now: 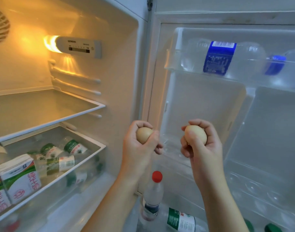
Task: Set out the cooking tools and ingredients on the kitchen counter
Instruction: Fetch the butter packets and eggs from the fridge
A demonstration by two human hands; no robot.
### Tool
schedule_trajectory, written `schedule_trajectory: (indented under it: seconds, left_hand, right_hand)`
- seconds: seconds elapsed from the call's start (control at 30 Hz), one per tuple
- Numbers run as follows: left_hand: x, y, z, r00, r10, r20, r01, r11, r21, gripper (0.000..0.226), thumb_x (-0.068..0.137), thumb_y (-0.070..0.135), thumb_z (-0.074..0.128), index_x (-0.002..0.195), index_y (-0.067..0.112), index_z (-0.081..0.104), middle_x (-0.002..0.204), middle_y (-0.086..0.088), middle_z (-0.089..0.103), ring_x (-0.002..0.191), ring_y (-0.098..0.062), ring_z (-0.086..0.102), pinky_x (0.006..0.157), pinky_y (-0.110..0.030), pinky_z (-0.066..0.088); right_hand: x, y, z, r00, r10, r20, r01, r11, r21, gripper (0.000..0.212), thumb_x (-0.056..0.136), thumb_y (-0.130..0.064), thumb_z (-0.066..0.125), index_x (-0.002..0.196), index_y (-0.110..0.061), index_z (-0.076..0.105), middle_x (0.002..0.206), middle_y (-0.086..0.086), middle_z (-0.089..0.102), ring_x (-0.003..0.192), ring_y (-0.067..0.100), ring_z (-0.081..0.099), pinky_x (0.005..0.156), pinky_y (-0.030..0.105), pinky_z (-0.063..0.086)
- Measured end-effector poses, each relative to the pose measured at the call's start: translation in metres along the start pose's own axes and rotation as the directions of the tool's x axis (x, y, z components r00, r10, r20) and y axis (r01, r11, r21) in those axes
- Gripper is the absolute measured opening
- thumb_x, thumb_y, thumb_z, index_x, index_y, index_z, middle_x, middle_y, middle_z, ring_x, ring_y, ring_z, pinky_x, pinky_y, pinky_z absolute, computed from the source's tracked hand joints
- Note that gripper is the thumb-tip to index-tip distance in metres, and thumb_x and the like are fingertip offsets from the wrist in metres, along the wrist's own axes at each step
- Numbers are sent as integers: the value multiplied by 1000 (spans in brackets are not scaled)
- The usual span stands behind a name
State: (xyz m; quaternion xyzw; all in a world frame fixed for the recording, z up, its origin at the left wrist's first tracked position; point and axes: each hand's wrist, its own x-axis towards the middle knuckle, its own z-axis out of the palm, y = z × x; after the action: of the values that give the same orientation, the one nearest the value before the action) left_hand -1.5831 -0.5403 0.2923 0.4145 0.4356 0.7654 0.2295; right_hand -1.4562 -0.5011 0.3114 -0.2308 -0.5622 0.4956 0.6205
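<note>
The left hand held a brown egg, fingers curled over its top and thumb pressed beneath. The right hand gripped a second egg the same way, fingers wrapped round its far side. The two eggs were raised side by side, apart from each other, in front of the open fridge, near where the cabinet met the door.

On the left, the lit cabinet had a control panel on its right wall and a glass shelf below it. A lower shelf carried milk cartons and green-labelled bottles lying on their sides. Far right, a clear bottle with a blue label lay in the door's top bin. Beneath the hands a red-capped bottle stood upright, and another green-labelled one lay just to its right. Moulded hollows low in the door looked like an egg tray, though blur made that uncertain.
</note>
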Motion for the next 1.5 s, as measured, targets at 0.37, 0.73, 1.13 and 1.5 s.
schedule_trajectory:
  seconds: [0.37, 0.73, 1.13, 1.5]
  left_hand:
    - [-89, 33, -83, 892, -150, -427, 20, 956, -293, 21, 89, 30, 61, 91, 13, 48, 72, -4, 52, 35, -8, 28, 36, -13, 11]
    - [-284, 84, -73, 276, -162, -947, -403, 875, -267, 14, 78, 17, 63, 86, 10, 54, 74, -3, 53, 58, -9, 52, 40, -14, 32]
    - [-513, 135, 74, -195, 31, -980, -670, 726, 156, 31, 98, 31, 35, 76, 16, 50, 63, 0, 50, 30, -9, 25, 30, -17, 11]
    - [-744, 146, 341, -739, 254, -624, -370, 621, 692, 17, 83, 24, 62, 92, 14, 52, 81, -1, 58, 63, -8, 51, 43, -14, 38]
  right_hand:
    - [-57, 31, 96, 666, 236, 708, -634, 680, 369, 28, 92, -26, 44, 69, -18, 59, 63, 7, 54, 32, 8, 25, 37, 12, 18]
    - [-215, 0, 95, -148, 161, 976, -939, 286, -189, 17, 78, -7, 59, 94, -13, 55, 68, 1, 50, 53, 8, 45, 37, 14, 33]
    - [-376, -121, -22, -733, -114, 670, -676, 221, -703, 23, 92, -31, 43, 79, -16, 54, 60, 7, 49, 31, 8, 23, 32, 15, 12]
    - [-537, -241, -309, -920, -263, 289, -363, 300, -882, 10, 85, -11, 61, 94, -15, 58, 79, 5, 57, 62, 11, 51, 46, 18, 38]
